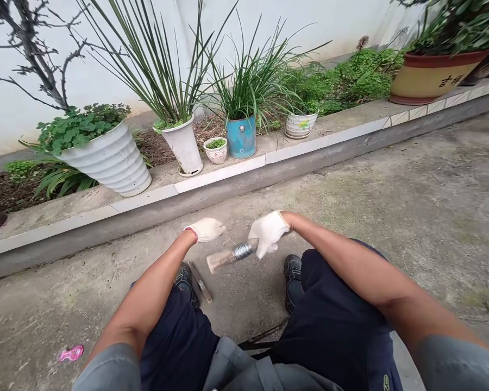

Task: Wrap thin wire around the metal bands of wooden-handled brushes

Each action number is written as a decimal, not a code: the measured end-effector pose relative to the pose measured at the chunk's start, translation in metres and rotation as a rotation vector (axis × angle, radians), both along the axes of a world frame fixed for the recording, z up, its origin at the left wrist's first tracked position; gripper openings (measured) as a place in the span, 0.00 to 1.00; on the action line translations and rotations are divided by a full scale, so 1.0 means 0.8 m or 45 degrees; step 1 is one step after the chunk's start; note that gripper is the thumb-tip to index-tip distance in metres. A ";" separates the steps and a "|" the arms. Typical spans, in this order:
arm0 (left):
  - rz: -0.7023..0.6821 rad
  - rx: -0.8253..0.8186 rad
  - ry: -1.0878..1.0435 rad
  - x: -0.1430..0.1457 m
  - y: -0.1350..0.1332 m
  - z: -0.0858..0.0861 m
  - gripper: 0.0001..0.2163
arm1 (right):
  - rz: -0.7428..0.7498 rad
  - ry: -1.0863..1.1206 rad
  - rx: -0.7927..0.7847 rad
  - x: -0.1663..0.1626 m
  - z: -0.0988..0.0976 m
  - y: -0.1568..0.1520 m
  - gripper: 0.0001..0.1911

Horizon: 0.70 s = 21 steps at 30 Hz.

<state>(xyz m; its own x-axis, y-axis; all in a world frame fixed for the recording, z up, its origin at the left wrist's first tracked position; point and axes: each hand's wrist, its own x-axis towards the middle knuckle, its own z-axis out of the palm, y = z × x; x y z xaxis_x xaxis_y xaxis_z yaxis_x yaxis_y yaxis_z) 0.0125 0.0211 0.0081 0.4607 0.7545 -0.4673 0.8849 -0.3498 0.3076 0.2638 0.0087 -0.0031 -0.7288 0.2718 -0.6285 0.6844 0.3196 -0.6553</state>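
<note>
Your gloved right hand (pixel 268 233) is closed around one end of a wooden stick (pixel 222 260), which sticks out low between your knees, just above the floor, with silvery wire (pixel 242 251) coiled about its middle. Your gloved left hand (pixel 206 229) is beside it, fingers curled and blurred; you can't tell whether it grips anything. A second wire-wound stick (pixel 200 282) lies on the ground just beside your left shoe (pixel 185 285). Under you is rough grey concrete (pixel 391 212), stained greenish in patches, reaching wide on either side, with a pink object (pixel 71 353) lying to your left. On your right trouser leg, a small yellowish emblem (pixel 386 382) is too small to read. Ahead, past your hands, a low tile-edged ledge (pixel 220 178) runs across, bearing a row of potted plants, among them a blue pot (pixel 241 138). At far right a yellow pot (pixel 427 79) carries dark characters, the first reading 吉. Behind the planting bed stands a white wall (pixel 330 24).
</note>
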 end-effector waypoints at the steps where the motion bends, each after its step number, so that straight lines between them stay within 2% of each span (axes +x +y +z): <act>1: 0.008 0.018 -0.004 0.001 0.000 0.001 0.19 | 0.039 -0.116 0.002 -0.004 -0.011 -0.001 0.20; 3: 0.013 0.041 -0.026 0.005 -0.002 0.001 0.20 | 0.075 -0.367 0.154 -0.014 -0.031 0.004 0.19; 5: -0.001 0.028 -0.053 0.013 -0.008 0.001 0.21 | 0.077 -0.558 0.450 -0.022 -0.046 0.017 0.17; 7: -0.028 -0.008 -0.074 0.022 -0.015 -0.001 0.20 | -0.018 -0.635 0.712 -0.024 -0.051 0.034 0.18; 10: -0.064 -0.046 -0.111 0.031 -0.022 -0.003 0.21 | -0.303 -0.624 0.884 -0.017 -0.040 0.059 0.21; 13: -0.091 -0.071 -0.126 0.033 -0.025 -0.006 0.21 | -0.468 -0.488 0.984 -0.005 -0.018 0.069 0.18; 16: -0.091 -0.111 -0.134 0.027 -0.023 -0.007 0.21 | -0.505 -0.188 0.909 0.003 0.006 0.057 0.19; 19: -0.054 -0.097 -0.149 0.019 -0.020 -0.008 0.18 | -0.506 0.061 0.576 0.009 0.023 0.033 0.20; 21: -0.039 -0.075 -0.148 0.016 -0.017 -0.008 0.15 | -0.422 0.134 0.317 0.011 0.027 0.017 0.20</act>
<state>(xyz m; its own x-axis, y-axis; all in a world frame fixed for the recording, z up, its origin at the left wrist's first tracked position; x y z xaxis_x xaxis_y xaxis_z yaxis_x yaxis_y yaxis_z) 0.0253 0.0072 0.0021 0.5366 0.7123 -0.4524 0.8314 -0.3544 0.4280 0.2723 0.0222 0.0185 -0.6328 0.6364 -0.4411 0.7104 0.2506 -0.6576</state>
